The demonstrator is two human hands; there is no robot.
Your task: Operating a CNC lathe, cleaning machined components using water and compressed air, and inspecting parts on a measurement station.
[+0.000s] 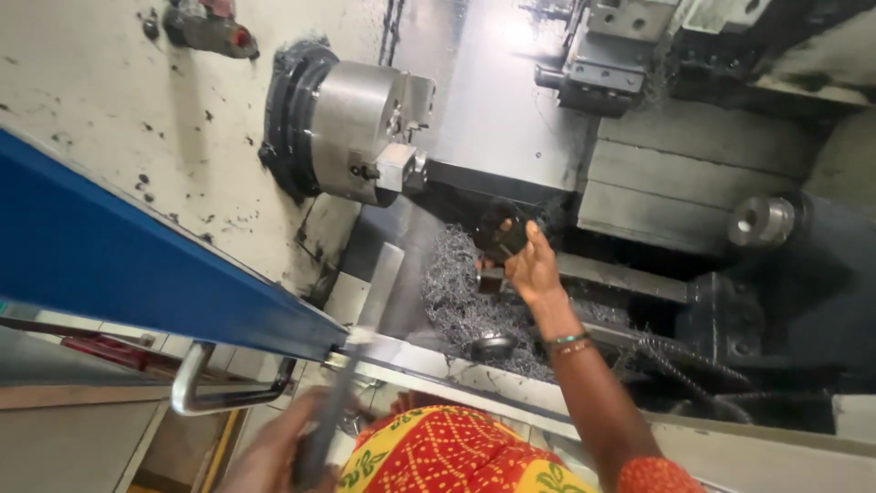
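Head view: right hand [534, 267] closes its grip around a small dark metal part [503, 234], likely heavy, stiff, oily, above silvery swarf [456, 301] below the steel lathe chuck [351, 132]; left hand [274, 452] grips a grey rod [330, 415].

- The lathe chuck [360, 128], far left, is bright silver on a black backing ring.
- The sliding door [137, 265], near left, is plain blue; its handle [214, 383] is shiny steel.
- The machine wall [119, 100] is cream, speckled with black spots.
- The metal swarf [465, 292], centre, is grey and curly.
- The garment [447, 452], near centre, is red with yellow dots and yellow-green panels.
- The bangles [568, 342] are teal and orange.
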